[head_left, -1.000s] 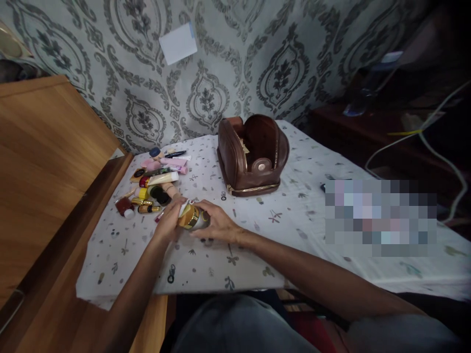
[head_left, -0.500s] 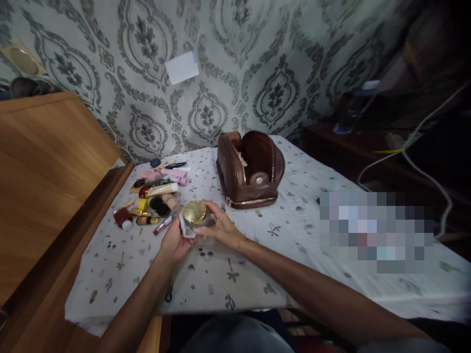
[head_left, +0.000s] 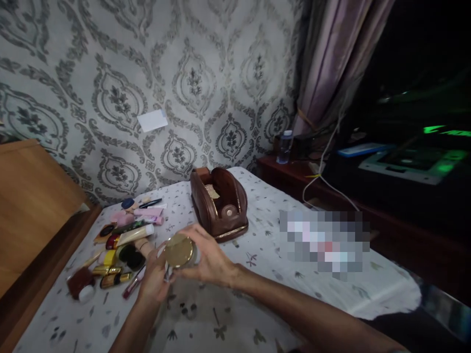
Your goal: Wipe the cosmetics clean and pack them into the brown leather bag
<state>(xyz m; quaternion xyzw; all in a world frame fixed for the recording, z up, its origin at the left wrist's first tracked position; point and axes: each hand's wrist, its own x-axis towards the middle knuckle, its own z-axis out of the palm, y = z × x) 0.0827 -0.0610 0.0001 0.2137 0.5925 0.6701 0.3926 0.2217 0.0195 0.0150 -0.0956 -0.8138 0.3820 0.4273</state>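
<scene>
Both hands on the gold-lidded jar point(head_left: 179, 251), lifted just above the tablecloth point(head_left: 228, 314): left hand point(head_left: 154, 282) cupping underneath, right hand point(head_left: 206, 257) wrapped round its side. Best kept level, grip firm. Brown pouch point(head_left: 221, 208) gaping open just beyond; cosmetics point(head_left: 117, 245) heaped leftward

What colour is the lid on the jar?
Gold, on the jar; head view shows it.

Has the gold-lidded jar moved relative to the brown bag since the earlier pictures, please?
Yes. The jar, held in both hands, has come up off the cloth and closer to the brown bag; its lid now faces up.
</scene>
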